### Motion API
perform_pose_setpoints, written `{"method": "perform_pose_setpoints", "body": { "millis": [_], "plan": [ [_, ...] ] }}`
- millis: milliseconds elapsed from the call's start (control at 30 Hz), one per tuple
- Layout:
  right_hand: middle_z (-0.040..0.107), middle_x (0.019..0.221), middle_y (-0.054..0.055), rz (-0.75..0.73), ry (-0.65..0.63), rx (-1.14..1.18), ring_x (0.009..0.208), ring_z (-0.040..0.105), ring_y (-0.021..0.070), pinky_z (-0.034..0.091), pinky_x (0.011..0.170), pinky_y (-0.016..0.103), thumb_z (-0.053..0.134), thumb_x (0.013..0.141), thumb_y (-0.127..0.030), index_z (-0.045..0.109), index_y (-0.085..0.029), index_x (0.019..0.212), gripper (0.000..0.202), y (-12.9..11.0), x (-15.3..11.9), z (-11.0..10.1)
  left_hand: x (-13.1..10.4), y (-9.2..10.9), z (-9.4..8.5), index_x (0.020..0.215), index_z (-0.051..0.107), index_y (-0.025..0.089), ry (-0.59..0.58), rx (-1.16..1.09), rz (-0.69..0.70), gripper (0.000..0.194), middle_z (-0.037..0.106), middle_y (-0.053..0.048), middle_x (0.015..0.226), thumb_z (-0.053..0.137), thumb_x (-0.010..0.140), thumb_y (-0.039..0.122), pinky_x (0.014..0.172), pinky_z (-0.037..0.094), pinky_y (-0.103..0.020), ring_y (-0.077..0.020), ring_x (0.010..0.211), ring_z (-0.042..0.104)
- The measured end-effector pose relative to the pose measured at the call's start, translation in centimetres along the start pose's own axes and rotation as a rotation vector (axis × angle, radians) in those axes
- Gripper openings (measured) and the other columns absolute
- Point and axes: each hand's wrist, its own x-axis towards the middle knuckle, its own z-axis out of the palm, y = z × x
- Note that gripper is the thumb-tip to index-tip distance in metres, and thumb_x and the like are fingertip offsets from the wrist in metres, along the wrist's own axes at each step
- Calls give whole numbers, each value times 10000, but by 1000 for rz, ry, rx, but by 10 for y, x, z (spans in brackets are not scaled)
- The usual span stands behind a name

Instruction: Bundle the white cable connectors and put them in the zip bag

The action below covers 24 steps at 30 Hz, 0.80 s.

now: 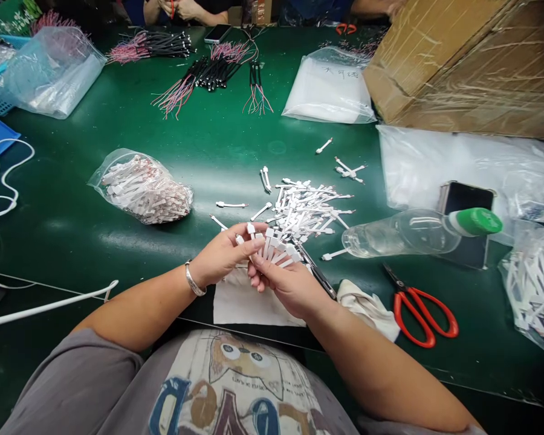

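Several short white cables [278,251] fan out above the green table [229,136]; the left hand [224,255] pinches some between thumb and fingers, the right hand [294,284] grips others, just beside a loose cable pile [304,208].

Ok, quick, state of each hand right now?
Left hand: closed, thumb pressing on short white cables; count unclear.
Right hand: closed, holding a fanned bunch of white cables.
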Motion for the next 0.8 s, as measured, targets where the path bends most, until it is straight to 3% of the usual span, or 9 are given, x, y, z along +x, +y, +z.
{"method": "perform_pose_setpoints", "body": {
  "millis": [67, 167, 300, 500, 667, 800],
  "plan": [
    [576, 660, 3, -5, 32, -20, 556, 535, 83, 414, 481, 196, 650, 739, -417, 587, -140, 742, 284, -1, 0, 0, 2, 0, -2, 1084, 550, 194, 140, -51, 67, 344, 623, -25, 884, 613, 774, 328, 618, 440, -234, -94, 649, 568],
    [571, 657, 3, 0, 39, -34, 554, 523, 86, 402, 482, 204, 639, 746, -417, 584, -147, 732, 276, -3, 1, 0, 4, -1, -4, 1052, 588, 180, 222, -65, 122, 311, 621, -54, 1005, 625, 767, 299, 728, 437, -254, -117, 793, 571],
    [564, 650, 2, 20, 39, -44, 539, 511, 83, 389, 478, 209, 629, 759, -402, 586, -155, 715, 255, -4, 1, 0, 5, -2, -6, 1022, 624, 183, 258, -55, 157, 305, 643, -30, 897, 658, 735, 281, 737, 425, -247, -100, 749, 557],
    [564, 638, 8, 57, 4, -49, 514, 502, 77, 359, 446, 202, 628, 763, -403, 596, -150, 688, 266, -1, 0, -2, 6, 1, -8, 858, 672, 137, 381, 40, 154, 265, 639, -13, 709, 668, 711, 358, 621, 430, -213, -77, 602, 531],
    [564, 641, 4, 54, 4, -25, 503, 500, 74, 339, 423, 193, 630, 762, -408, 596, -146, 720, 268, -2, 1, -1, 5, 2, -7, 904, 653, 131, 371, 6, 108, 368, 663, -40, 720, 561, 777, 465, 663, 478, -267, -126, 642, 603],
    [560, 633, 0, 73, -2, -14, 499, 492, 75, 334, 423, 199, 637, 752, -417, 597, -145, 727, 276, -4, 1, -1, 4, 3, -6, 962, 639, 129, 323, -51, 97, 348, 682, -56, 761, 570, 785, 421, 708, 488, -291, -151, 697, 630]
  ]
}}
